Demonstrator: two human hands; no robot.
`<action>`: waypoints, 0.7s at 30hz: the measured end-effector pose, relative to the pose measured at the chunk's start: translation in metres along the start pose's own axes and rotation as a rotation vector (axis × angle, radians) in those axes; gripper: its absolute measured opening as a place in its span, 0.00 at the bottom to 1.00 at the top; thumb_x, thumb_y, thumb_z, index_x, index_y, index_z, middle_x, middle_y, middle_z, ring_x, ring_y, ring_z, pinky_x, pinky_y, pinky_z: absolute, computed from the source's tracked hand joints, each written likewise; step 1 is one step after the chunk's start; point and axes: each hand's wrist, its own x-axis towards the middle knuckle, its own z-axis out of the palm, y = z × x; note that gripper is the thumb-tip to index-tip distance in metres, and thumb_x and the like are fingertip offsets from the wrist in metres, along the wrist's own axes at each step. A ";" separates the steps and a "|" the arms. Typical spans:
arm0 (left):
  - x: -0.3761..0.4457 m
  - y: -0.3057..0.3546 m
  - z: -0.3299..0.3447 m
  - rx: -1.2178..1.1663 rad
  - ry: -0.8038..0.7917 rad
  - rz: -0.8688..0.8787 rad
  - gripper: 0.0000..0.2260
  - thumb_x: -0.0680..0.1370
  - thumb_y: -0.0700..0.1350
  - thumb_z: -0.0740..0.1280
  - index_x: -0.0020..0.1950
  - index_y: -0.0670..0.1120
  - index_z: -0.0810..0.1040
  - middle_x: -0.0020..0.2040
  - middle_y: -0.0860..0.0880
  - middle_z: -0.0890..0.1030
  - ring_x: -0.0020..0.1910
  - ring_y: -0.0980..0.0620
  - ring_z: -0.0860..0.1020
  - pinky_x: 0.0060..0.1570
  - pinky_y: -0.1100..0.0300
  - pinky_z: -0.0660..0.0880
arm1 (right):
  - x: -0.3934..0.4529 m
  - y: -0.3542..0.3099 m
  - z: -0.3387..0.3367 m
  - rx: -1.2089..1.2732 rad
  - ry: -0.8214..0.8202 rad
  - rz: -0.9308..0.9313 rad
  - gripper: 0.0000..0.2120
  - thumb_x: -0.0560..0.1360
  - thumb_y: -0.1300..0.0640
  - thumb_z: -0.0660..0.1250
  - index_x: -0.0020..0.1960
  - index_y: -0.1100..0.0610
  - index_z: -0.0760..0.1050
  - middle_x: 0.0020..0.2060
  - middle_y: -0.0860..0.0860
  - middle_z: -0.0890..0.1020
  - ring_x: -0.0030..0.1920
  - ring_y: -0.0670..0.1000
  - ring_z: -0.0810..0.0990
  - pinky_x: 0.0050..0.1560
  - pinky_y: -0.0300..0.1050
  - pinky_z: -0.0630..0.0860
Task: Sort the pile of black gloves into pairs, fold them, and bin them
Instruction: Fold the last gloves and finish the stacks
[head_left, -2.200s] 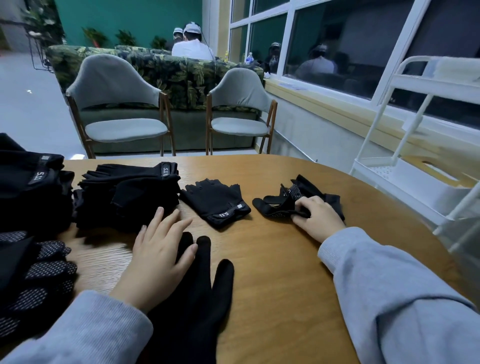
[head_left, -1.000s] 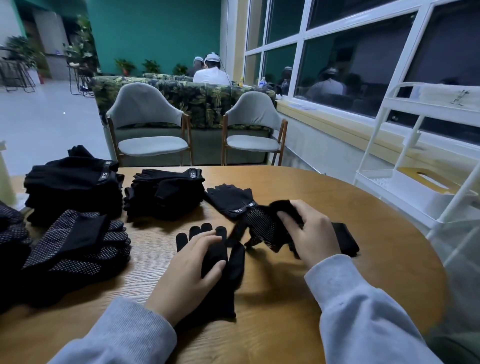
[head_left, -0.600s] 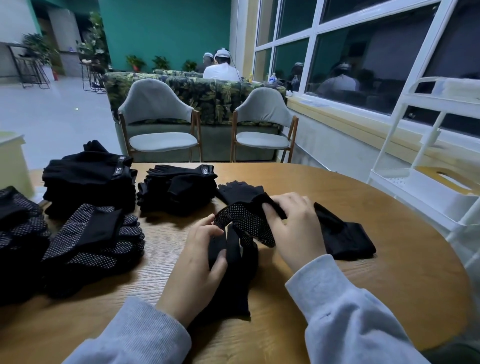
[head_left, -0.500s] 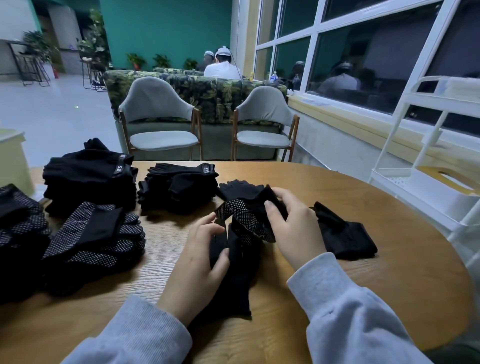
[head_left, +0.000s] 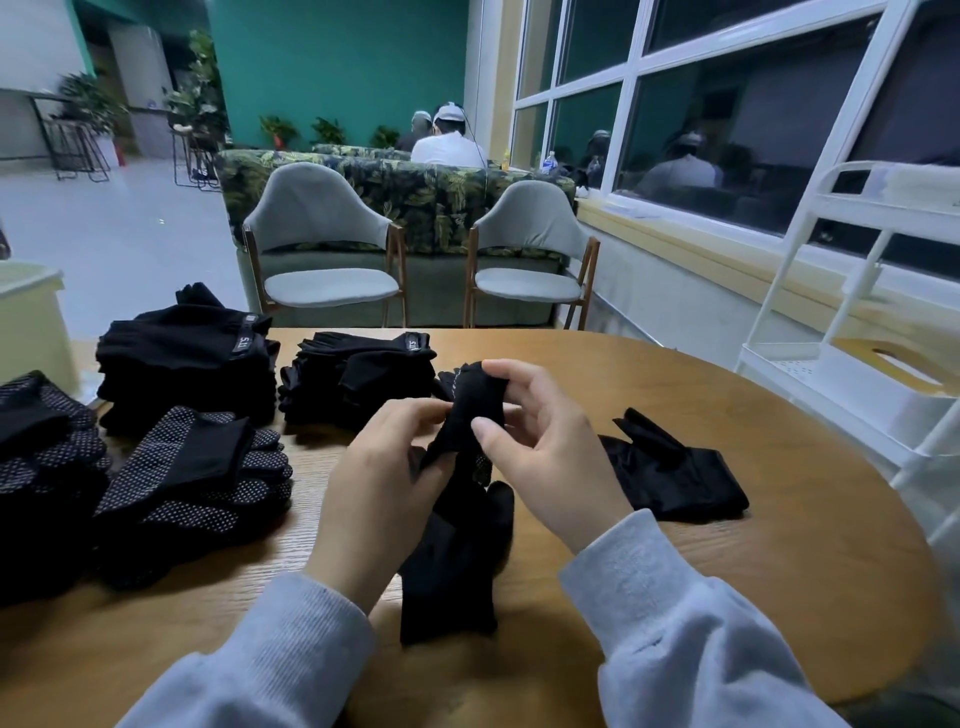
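Observation:
Both hands hold one dotted black glove above the middle of the wooden table. My right hand pinches its upper end; my left hand grips its lower part. Under them a plain black glove lies flat on the table, partly hidden by the hands. Another black glove lies flat to the right. A fingerless glove behind my hands is mostly hidden.
Stacks of black gloves stand at the back left and back centre. Dotted gloves and a second dotted heap lie at the left. A white shelf cart stands right of the table. Two grey chairs are behind.
My right hand has lifted the dotted glove from the table's right side to the centre. My left hand left the plain glove it pressed and took hold of the dotted one.

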 end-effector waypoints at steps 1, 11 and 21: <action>0.001 0.002 -0.003 0.001 0.010 -0.003 0.14 0.68 0.42 0.68 0.53 0.48 0.78 0.45 0.57 0.77 0.41 0.71 0.72 0.41 0.77 0.66 | -0.001 -0.001 -0.002 -0.011 -0.015 -0.015 0.20 0.74 0.62 0.68 0.59 0.43 0.70 0.54 0.45 0.81 0.54 0.42 0.79 0.57 0.41 0.76; 0.007 0.014 -0.022 0.092 0.041 0.043 0.14 0.69 0.46 0.66 0.53 0.53 0.82 0.47 0.59 0.75 0.36 0.68 0.72 0.35 0.66 0.69 | -0.005 -0.004 -0.004 -0.143 -0.187 -0.054 0.30 0.74 0.52 0.59 0.75 0.46 0.55 0.69 0.42 0.68 0.67 0.36 0.66 0.66 0.35 0.66; 0.012 0.014 -0.029 0.015 0.022 0.062 0.17 0.69 0.31 0.72 0.50 0.51 0.84 0.48 0.57 0.79 0.38 0.61 0.77 0.40 0.69 0.72 | 0.000 0.003 -0.006 -0.152 0.074 -0.031 0.18 0.75 0.59 0.68 0.56 0.39 0.70 0.54 0.39 0.75 0.45 0.46 0.78 0.47 0.38 0.77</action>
